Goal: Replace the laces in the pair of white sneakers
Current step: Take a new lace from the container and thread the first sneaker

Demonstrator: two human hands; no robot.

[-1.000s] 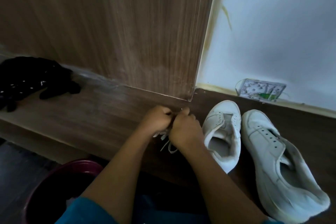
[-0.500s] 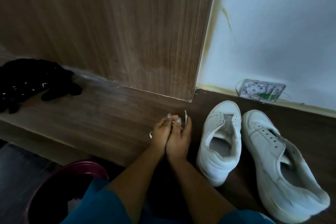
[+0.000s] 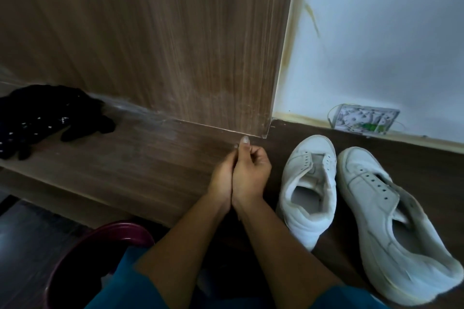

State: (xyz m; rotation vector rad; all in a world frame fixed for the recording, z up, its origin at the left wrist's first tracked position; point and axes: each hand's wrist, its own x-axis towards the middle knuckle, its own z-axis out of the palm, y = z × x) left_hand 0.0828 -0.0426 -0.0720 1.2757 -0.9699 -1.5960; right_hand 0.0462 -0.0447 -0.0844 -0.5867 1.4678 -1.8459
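Hands, left [image 3: 221, 178] and right [image 3: 252, 170], newly curled, pressed together beside smooth white sneakers [image 3: 298, 168].

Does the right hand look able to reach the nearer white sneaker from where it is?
Probably yes: the right hand sits close beside the nearer sneaker, with only bare wooden surface between them and nothing in the way.

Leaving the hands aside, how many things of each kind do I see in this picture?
White sneakers: 2
Black cloth: 1
Maroon basin: 1
Small packet by the wall: 1
Total: 5
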